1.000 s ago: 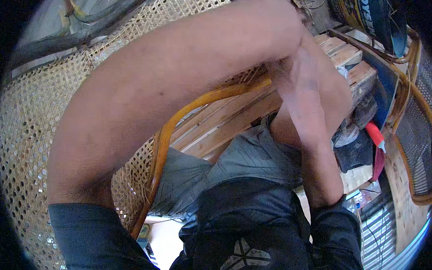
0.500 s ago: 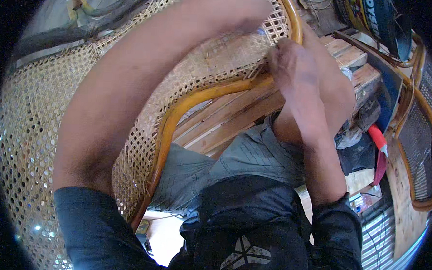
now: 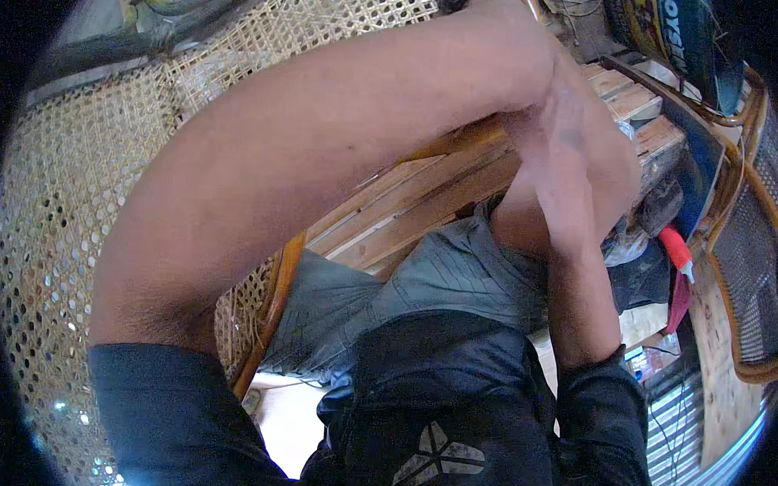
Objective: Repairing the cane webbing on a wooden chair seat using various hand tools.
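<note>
A chair part of woven cane webbing (image 3: 73, 206) with a bent, honey-coloured rattan frame (image 3: 283, 278) lies across my lap and to my left. My left arm arches over it from the left. At the upper middle, my left hand (image 3: 511, 54) meets my right hand (image 3: 562, 133) beside the curved rim; its fingers are turned away and hidden. The right hand's fingers look curled, partly covered by the left; what they hold, if anything, cannot be seen. Most of the cane between the arms and the rim is now covered by my left forearm.
Wooden slats (image 3: 408, 201) lie beneath the frame. At the right are a red tube with a pale nozzle (image 3: 678, 251), a dark mesh-backed rattan piece (image 3: 743, 281) and a corrugated sheet (image 3: 730, 426). A dark sack with printing (image 3: 670, 47) stands at the upper right.
My left arm has swung to the right and nearer, bringing that hand against my right one and covering the cane and rim. The right hand has shifted slightly nearer.
</note>
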A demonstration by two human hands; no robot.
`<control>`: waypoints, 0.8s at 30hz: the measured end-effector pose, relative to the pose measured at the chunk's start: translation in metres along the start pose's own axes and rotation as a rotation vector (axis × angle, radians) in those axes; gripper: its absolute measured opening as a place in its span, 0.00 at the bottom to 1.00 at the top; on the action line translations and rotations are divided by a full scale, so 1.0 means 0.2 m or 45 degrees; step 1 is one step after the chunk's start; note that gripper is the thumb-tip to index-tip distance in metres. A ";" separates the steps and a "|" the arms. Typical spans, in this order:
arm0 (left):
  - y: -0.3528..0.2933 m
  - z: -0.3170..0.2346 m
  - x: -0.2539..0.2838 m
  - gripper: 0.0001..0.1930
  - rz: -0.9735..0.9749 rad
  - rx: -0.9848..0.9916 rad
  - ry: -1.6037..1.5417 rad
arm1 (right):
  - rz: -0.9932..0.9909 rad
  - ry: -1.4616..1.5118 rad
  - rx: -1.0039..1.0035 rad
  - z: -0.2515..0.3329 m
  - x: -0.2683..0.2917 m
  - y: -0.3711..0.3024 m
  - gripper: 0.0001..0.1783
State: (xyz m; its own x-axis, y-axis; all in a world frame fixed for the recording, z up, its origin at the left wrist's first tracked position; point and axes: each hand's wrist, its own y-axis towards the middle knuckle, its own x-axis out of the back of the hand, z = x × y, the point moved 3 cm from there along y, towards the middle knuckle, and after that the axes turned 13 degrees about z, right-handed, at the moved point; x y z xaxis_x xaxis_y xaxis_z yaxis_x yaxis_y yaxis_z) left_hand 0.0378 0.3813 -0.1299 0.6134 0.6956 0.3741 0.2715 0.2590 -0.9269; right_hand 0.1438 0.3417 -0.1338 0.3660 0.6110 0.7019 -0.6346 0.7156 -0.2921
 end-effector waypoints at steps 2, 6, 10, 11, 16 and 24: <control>-0.01 0.03 -0.04 0.21 -0.201 -0.137 -0.139 | 0.048 -0.038 -0.084 -0.01 -0.01 0.00 0.10; -0.02 0.20 -0.19 0.15 -0.397 -0.245 -0.693 | 0.127 -0.063 -0.287 0.00 -0.01 0.01 0.10; -0.02 0.22 -0.24 0.11 -0.472 -0.297 -0.756 | 0.009 -0.144 -0.096 0.10 0.03 0.00 0.12; -0.02 0.21 -0.24 0.10 -0.438 -0.318 -0.751 | 0.041 -0.270 -0.056 0.11 0.02 0.01 0.13; -0.02 0.21 -0.22 0.09 -0.310 -0.251 -0.904 | -0.057 -0.482 0.042 0.11 0.00 0.01 0.12; 0.06 0.12 -0.08 0.12 -0.205 -0.041 -0.490 | 0.159 -0.253 -0.215 -0.11 -0.03 0.04 0.12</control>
State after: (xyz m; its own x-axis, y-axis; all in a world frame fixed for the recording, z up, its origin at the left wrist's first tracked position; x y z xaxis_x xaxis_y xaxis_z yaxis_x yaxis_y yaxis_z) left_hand 0.0142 0.3892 -0.1484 0.2410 0.8492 0.4699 0.3680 0.3680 -0.8539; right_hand 0.1520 0.3517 -0.1543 0.1409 0.6316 0.7624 -0.5380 0.6952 -0.4766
